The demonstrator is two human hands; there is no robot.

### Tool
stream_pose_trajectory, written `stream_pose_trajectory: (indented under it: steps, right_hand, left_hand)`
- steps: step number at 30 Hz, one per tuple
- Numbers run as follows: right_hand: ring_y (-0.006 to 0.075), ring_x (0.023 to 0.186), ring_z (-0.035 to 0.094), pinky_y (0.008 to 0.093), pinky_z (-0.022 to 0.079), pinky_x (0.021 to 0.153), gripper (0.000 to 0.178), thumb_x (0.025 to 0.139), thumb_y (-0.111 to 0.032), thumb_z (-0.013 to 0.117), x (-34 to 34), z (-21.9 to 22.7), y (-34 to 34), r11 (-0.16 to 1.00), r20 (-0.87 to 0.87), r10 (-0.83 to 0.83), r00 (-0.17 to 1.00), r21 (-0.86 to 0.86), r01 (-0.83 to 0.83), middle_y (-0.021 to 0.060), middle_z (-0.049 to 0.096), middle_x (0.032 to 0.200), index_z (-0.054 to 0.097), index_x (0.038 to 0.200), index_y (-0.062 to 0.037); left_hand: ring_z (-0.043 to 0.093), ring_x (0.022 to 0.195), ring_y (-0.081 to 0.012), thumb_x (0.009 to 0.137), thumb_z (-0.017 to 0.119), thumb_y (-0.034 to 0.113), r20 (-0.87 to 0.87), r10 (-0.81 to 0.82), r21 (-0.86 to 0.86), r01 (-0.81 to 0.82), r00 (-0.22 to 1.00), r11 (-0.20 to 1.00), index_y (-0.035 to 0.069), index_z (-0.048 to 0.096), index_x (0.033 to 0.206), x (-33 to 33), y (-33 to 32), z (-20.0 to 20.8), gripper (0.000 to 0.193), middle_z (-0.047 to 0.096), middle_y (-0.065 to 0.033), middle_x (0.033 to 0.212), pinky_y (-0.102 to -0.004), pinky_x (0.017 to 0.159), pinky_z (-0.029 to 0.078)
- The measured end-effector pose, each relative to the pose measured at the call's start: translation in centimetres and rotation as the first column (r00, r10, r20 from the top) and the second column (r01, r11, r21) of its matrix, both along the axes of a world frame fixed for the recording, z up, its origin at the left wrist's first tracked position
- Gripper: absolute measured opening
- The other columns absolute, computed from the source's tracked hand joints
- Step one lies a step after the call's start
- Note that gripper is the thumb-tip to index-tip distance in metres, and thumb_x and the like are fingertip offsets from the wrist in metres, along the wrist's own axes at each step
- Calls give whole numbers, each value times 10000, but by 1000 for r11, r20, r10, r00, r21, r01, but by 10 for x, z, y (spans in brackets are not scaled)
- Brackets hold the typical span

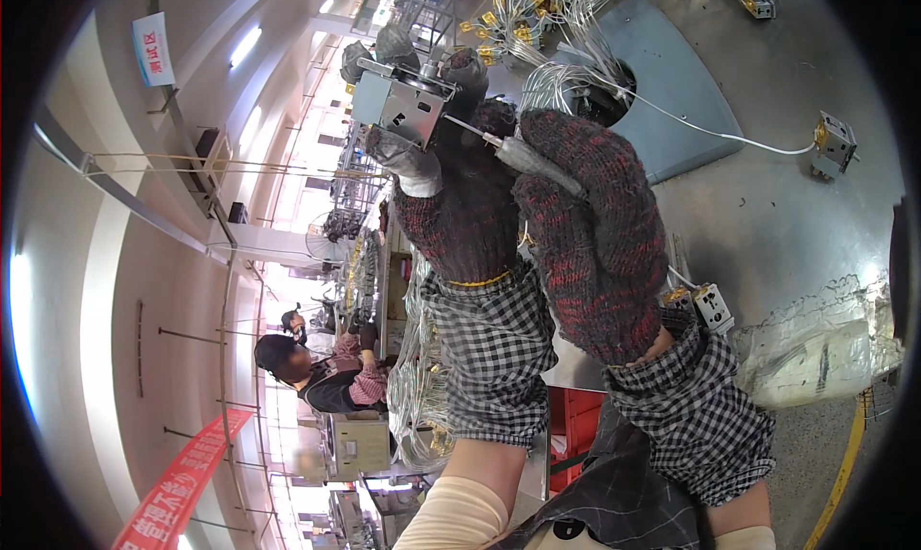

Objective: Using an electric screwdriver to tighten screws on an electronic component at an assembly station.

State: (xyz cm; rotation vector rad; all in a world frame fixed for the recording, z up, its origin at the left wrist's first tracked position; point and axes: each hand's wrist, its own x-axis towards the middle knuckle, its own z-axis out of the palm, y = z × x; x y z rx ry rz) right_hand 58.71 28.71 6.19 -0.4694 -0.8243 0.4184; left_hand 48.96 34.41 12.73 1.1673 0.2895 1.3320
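My left hand [446, 190], in a dark knitted glove with grey-wrapped fingertips, holds up a small boxy metal part [411, 112]. Its fingers close around the part's edges. My right hand [600, 234], gloved alike, grips a thin tool with a slim metal shaft [470, 128]. The shaft's tip points at the side of the metal part; I cannot tell whether it touches. Most of the tool's handle is hidden by the fingers, and its exact kind does not show.
A blue-grey panel [686, 109] with a round hole lies on the metal table [787, 224]. Wire bundles [556, 85] with yellow ends spread at the back. Similar metal parts [835, 145] lie at the right. Clear plastic [815, 349] covers the near right corner. A co-worker [331, 373] is at left.
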Motion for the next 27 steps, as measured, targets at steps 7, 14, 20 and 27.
stream_pose_trajectory:
  steps: [7,14,20,27]
  right_hand:
    - [287,1077,616,372,500,929,346,892,-26,637,3,10,-8,990,-63,122,991,-59,-126,165,620,1167,574,1232,2]
    - [269,1056,622,364,510,912,357,898,-25,633,3,-4,5,999,46,-43,998,32,42,153,614,1160,555,1247,-7]
    - [278,1083,613,364,498,935,343,909,-35,622,5,-4,4,1000,46,9,999,9,-9,159,608,1186,557,1245,-5]
    - [259,1085,610,353,500,935,301,918,-15,599,7,3,-2,996,23,77,997,-45,-76,164,602,1174,578,1217,3]
  left_hand:
    - [556,1038,-210,968,503,519,-362,182,33,-182,914,983,-62,407,1386,-41,14,-11,722,561,-145,1207,-322,895,471]
    - [559,990,-187,974,443,572,-415,286,67,-284,864,956,-27,418,1402,-31,22,-26,737,579,-103,1113,-283,859,464]
    - [556,1002,-201,969,440,587,-417,262,79,-252,870,965,-33,423,1395,-29,15,-21,753,576,-103,1111,-290,892,453]
    - [553,1010,-216,939,430,657,-372,177,135,-136,911,981,-42,441,1368,-23,9,-21,820,564,-110,1141,-331,937,450]
